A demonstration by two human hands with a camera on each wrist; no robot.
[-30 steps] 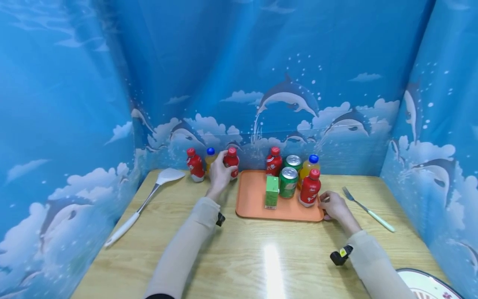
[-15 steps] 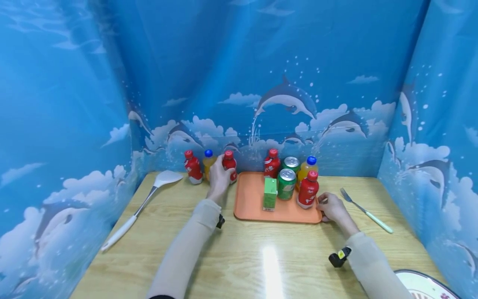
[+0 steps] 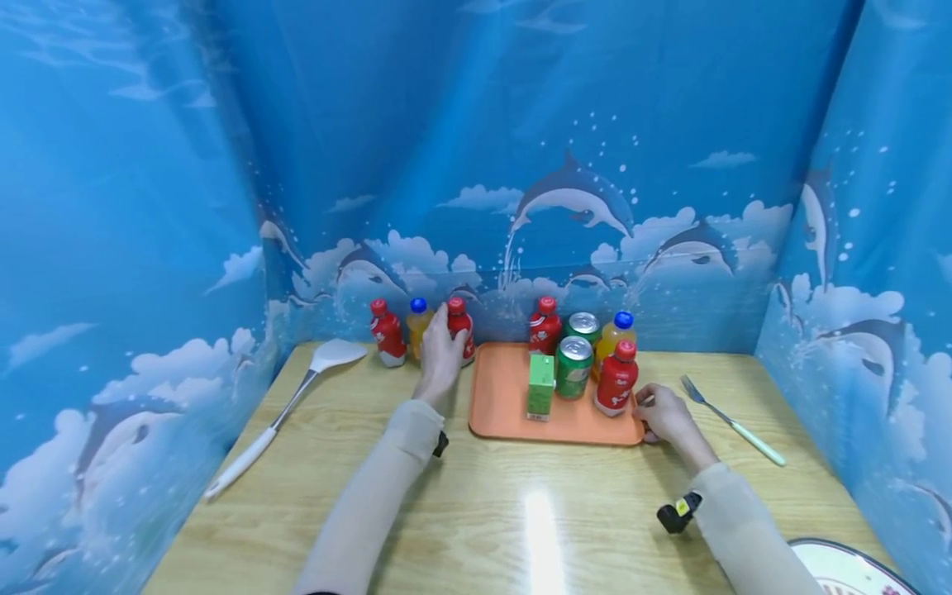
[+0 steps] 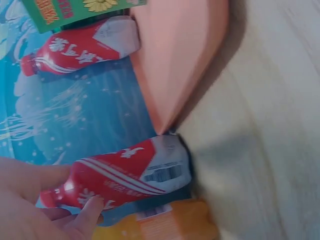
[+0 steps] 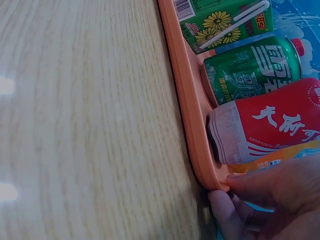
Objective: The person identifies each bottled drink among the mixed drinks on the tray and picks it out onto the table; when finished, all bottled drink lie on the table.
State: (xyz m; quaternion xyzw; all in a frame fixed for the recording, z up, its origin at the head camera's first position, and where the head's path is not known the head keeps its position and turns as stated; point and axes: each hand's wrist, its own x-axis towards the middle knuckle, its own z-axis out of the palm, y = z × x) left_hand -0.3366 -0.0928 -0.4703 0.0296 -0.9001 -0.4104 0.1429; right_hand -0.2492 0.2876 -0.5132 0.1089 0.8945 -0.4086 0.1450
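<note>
My left hand (image 3: 440,354) is at a red soda bottle (image 3: 463,332) left of the tray. In the left wrist view, thumb and fingers lie on either side of this bottle's (image 4: 135,172) neck; it stands upright on the table. Behind my fingers is an orange juice bottle (image 3: 416,329) with a blue cap, and farther left another red bottle (image 3: 387,335). My right hand (image 3: 667,413) pinches the near right corner of an orange tray (image 3: 494,409). On the tray are a green drink carton (image 3: 540,388), green cans (image 3: 573,373), red bottles (image 3: 617,382) and a juice bottle (image 3: 611,332).
A white-handled spatula (image 3: 245,459) lies along the left side of the table. To the right of the tray is a fork (image 3: 732,421) with a pale green handle. A patterned plate (image 3: 840,558) sits at the near right corner. A dolphin-print curtain (image 3: 476,207) encloses the back and sides.
The left hand's fingers have moved down from the cap area and straightened along the red bottle, which has shifted very slightly left. My right hand keeps its hold on the tray corner.
</note>
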